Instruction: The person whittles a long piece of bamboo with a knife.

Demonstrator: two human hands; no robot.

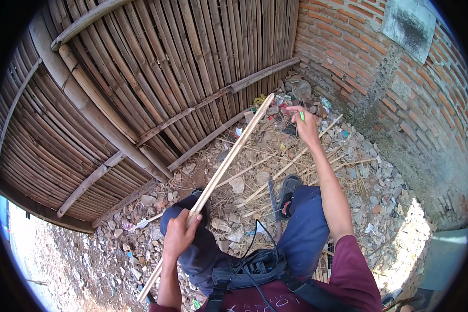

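Note:
A long, pale split strip of bamboo or wood (229, 161) runs aslant from beside my left hip up toward the far corner. My left hand (181, 231) is closed around it above my left knee, thumb lying along its upper face. My right hand (303, 125) is raised beyond the right knee, to the right of the strip's far end and apart from it. Its fingers are curled around a small bright green object, only partly visible, whose kind I cannot make out; the index finger points left. Between my shoes lies a dark, narrow blade-like tool (274, 205).
Rubble and stones (234, 184) cover the ground, with thin strips and shavings (291, 166) scattered over it. A bamboo slat wall (156, 73) stands at left, a brick wall (348, 57) at right. Litter (296, 93) lies in their corner. A black bag (257, 265) hangs at my waist.

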